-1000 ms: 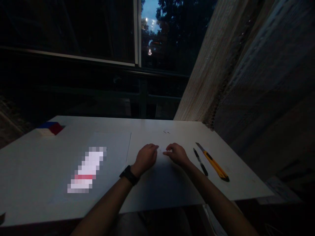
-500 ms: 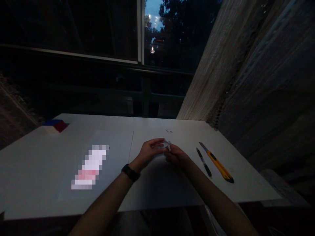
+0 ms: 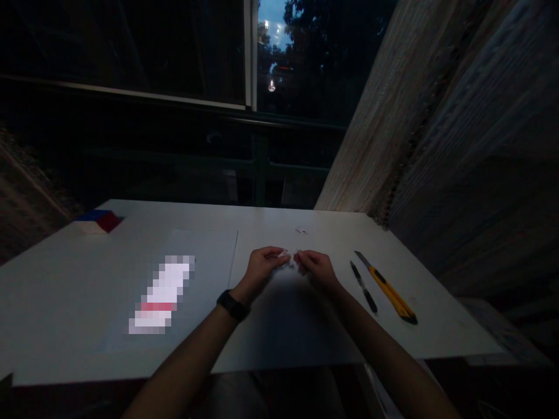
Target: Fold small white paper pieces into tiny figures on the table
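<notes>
Above the middle of the white table, my left hand (image 3: pixel 264 265) pinches a small piece of white paper (image 3: pixel 285 254) between thumb and fingers. A dark watch band (image 3: pixel 233 305) sits on that wrist. My right hand (image 3: pixel 318 267) is just to the right, its fingers closed at the edge of the same whitish, crumpled-looking paper. Whether the paper is one piece or two between the hands is too small and dim to tell. Farther back on the table lie tiny dark-and-white scraps (image 3: pixel 301 231).
A yellow utility knife (image 3: pixel 391 294) and a dark pen (image 3: pixel 363 288) lie on the right. At left, a sheet of paper (image 3: pixel 209 279) lies under a bright, blurred-out phone-shaped object (image 3: pixel 163 291). A coloured cube (image 3: pixel 99 222) stands at the far left. A curtain (image 3: pixel 362 116) hangs behind the table.
My hands have drawn slightly apart, with a gap now between the fingertips. The right hand has turned and shifted a little rightward. The things on the table have stayed in place.
</notes>
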